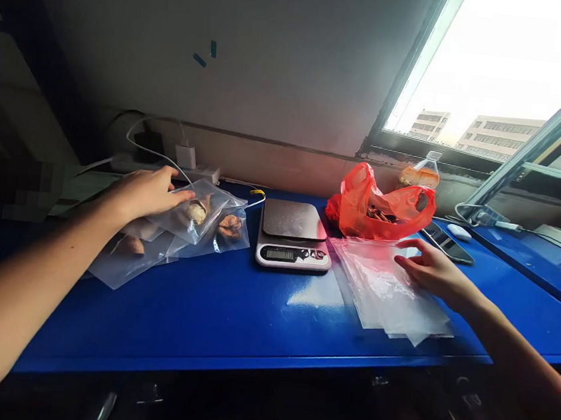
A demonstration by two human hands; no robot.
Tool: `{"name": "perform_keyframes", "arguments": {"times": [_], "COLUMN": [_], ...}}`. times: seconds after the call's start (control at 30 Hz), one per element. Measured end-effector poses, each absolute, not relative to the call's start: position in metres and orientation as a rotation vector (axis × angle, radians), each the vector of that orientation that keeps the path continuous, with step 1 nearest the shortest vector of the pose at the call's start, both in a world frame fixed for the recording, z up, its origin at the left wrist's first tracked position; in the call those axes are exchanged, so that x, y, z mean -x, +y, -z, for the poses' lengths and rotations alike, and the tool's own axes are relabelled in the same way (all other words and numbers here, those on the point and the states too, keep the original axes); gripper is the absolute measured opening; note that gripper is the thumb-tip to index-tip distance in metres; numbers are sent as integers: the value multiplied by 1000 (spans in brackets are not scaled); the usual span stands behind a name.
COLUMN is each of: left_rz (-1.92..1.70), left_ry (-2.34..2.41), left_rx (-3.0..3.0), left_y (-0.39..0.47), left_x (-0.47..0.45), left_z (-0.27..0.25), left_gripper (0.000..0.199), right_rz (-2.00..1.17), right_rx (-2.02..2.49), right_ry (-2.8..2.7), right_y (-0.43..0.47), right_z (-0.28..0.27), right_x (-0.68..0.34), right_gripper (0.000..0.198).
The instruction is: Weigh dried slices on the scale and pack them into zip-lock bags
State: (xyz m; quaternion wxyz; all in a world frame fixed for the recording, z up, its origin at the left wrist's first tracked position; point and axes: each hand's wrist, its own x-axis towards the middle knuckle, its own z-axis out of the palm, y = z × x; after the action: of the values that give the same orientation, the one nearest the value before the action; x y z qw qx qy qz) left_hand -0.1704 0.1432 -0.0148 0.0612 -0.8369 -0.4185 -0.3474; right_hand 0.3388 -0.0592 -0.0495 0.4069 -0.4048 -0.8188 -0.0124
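My left hand [149,189] reaches over several clear plastic bags on the left, its fingers apart and the fingertips at the edge of the top bag [203,225]. That bag holds a pale, lumpy dried piece [196,212]. Brown wrinkled pieces [230,226] show in a neighbouring bag, and a smooth brownish one [131,245] in another. On the right, my right hand [425,268] pinches the upper edge of a flat clear plastic bag [392,295] on a stack. Between the hands stands a kitchen scale [295,219] with a bare metal plate; its display digits are too small to read.
Behind the stack sits a red plastic bag [375,213] with dark dried pieces inside. A bottle of orange liquid [421,172] stands behind it, by the window. A phone [450,244] and white case [459,232] lie right. A charger [184,156] with cable is at the wall.
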Motion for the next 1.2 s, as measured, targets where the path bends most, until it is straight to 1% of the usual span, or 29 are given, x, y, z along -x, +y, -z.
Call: {"name": "perform_keyframes", "arguments": {"times": [0.1,0.17,0.27,0.3,0.37,0.47,0.5,0.57,0.63,0.7,0.8,0.93,1.1,1.2], "left_rz": [1003,999,1032,1052,1104,1183,1191,1186,1207,1321,1228,1187,1133,998], "left_ry": [-1385,-1417,-1458,-1475,-1508,-1554,-1560,-1559,-1535,-1453,-1301,-1258,-1377,-1424], "left_rx": [2536,2553,2586,2596,2613,2666,2697,2805,2997,3150,3294,3484,3462,3378], "left_y": [142,140,137,136,129,112,104,86,67,50,35,32,32,31], "left_x": [168,166,167,168,168,161,155,141,123,106,88,82,84,84], "left_z": [18,16,8,4,-5,-19,-23,-29,-31,-29,-23,-18,-19,-18], "left_gripper": [36,30,22,21,24,31,33,35,33,25,17,15,17,27], "right_rz": [247,433,684,717,702,572,490,257,19,-205,-452,-645,-826,-906], "right_rx": [963,1024,1244,1316,1314,1134,1053,941,900,953,1079,1082,1019,983], "right_ry": [-1980,-1888,-1676,-1623,-1630,-1770,-1817,-1898,-1925,-1878,-1760,-1783,-1756,-1725], "right_y": [-37,-29,-35,-41,-53,-62,-61,-52,-39,-29,-26,-31,-36,-38], "right_z": [72,69,42,29,3,-23,-26,-22,-9,8,26,32,30,29], "right_x": [-343,-338,-317,-307,-279,-229,-213,-186,-171,-166,-168,-164,-157,-157], "right_gripper": [35,37,28,23,17,8,7,10,14,17,19,14,14,17]}}
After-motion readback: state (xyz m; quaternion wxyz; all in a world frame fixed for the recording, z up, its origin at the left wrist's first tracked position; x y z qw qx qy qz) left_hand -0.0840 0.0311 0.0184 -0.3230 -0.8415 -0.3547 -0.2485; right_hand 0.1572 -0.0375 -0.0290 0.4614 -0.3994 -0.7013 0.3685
